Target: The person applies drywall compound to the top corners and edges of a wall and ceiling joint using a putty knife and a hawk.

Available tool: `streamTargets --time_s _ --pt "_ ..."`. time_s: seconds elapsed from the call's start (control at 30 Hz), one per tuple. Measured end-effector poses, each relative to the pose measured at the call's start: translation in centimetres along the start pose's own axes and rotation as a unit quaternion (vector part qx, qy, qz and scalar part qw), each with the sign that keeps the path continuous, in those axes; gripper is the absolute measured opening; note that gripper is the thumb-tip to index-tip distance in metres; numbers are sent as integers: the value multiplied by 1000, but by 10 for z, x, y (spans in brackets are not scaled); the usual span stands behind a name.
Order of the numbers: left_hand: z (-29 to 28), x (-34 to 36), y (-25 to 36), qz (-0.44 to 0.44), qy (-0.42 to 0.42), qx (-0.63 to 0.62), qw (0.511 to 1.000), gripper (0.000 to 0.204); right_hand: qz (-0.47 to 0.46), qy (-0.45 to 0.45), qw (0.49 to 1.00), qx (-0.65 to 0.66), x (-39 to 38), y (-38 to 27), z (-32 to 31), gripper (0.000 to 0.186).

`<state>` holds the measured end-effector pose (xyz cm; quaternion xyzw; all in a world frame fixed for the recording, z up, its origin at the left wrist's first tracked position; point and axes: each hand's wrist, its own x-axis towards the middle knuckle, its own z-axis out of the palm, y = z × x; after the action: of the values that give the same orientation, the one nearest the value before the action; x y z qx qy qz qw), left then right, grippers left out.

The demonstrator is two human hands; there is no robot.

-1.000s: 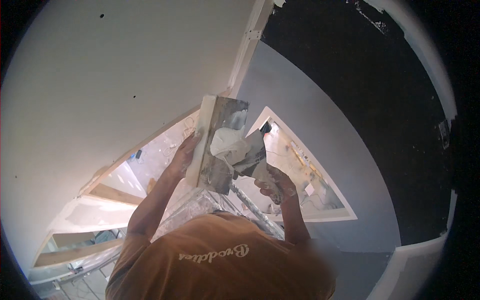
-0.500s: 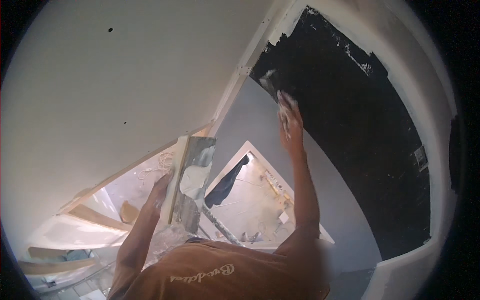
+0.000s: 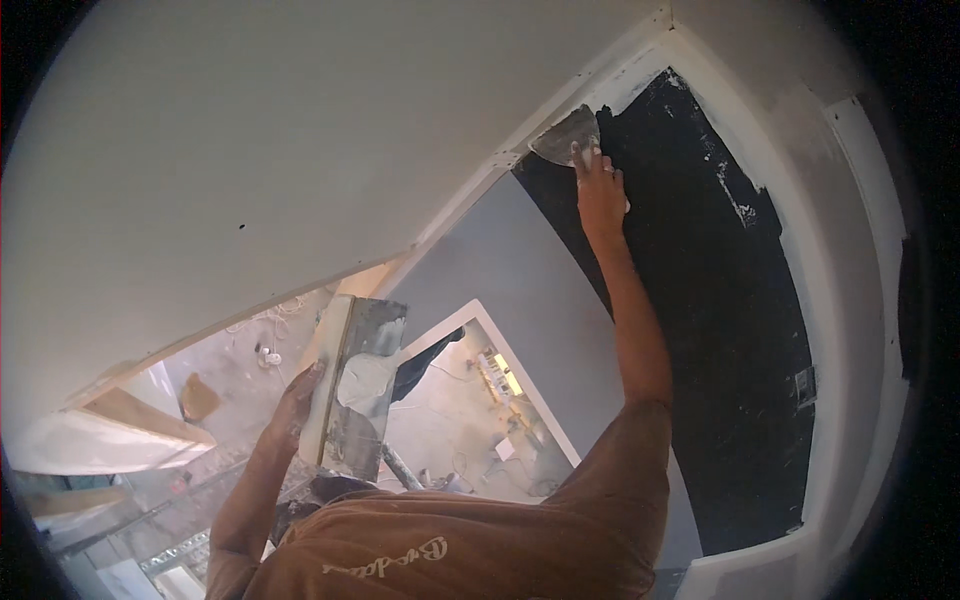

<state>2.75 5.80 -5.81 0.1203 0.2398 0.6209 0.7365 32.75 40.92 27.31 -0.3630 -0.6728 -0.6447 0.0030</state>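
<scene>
My right hand (image 3: 602,195) is raised and closed round a wide putty knife (image 3: 566,138). The blade lies flat at the strip where the large white panel (image 3: 250,130) meets the black wall surface (image 3: 700,320). Lower left, my left hand (image 3: 298,400) grips the pale edge of a long grey plaster board (image 3: 352,448); some of its fingers are hidden behind it. A smooth lump of white filler (image 3: 367,383) sits on the board's middle. White smears cover my right fingers.
A white filler band (image 3: 795,250) borders the black surface, with a small socket plate (image 3: 806,385) near its right side. Beside it is a grey wall (image 3: 490,240). Through a white-framed opening (image 3: 530,385), a littered floor (image 3: 440,430) shows far below.
My right hand has moved up with the putty knife, whose blade now lies broad against the seam. My left hand and the board sit slightly lower and further left as the view shifted.
</scene>
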Motion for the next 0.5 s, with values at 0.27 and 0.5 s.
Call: streamTargets --time_s 0.27,0.5 --pt "-4 9 -4 -12 21 38 999 45 -17 -32 999 5 0 1 -1 48" --pt "-24 7 -13 0 1 6 1000 44 -3 -47 998 35 -29 -21 -32 54"
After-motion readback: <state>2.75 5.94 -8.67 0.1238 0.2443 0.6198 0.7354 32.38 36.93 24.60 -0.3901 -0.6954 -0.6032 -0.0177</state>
